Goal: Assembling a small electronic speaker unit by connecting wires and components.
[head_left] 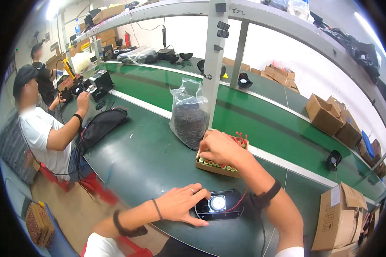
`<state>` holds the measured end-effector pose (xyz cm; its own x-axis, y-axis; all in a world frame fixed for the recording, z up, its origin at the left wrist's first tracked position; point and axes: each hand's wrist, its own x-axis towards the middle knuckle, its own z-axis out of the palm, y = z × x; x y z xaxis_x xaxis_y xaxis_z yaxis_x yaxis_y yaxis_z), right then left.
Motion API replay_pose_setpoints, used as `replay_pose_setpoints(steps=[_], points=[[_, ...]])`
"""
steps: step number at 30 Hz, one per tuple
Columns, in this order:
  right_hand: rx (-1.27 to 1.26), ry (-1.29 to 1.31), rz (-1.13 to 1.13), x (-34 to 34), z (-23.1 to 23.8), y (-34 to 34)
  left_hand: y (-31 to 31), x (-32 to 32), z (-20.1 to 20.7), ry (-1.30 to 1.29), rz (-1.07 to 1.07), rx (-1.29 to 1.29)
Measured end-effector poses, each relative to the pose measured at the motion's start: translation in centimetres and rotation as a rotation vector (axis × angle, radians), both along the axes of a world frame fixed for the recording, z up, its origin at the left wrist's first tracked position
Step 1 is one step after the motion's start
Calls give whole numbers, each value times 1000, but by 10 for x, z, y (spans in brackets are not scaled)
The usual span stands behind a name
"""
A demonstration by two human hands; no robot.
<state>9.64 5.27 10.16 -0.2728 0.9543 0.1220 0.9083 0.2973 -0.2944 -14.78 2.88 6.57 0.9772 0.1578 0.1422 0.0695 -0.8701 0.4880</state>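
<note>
Left hand (182, 205): we are pressing flat, fingers spread, on the black round part (218, 205).
Right hand (218, 147): we are reaching into the cardboard box (214, 168), fingers curled together.

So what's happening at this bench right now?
A person works at a green bench. Their left hand rests on a black speaker-like panel with a bright round centre, steadying it. Their right hand reaches into a small cardboard tray of small cylindrical parts with red wires. A clear bag of dark small parts stands just behind. To the left, a seated co-worker handles black units at the same bench.
</note>
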Motion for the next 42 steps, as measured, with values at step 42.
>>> replay_pose_setpoints(steps=[42], points=[[740,519,-759,35,-47,-267,-25,122,-44,-210,-203,-627]])
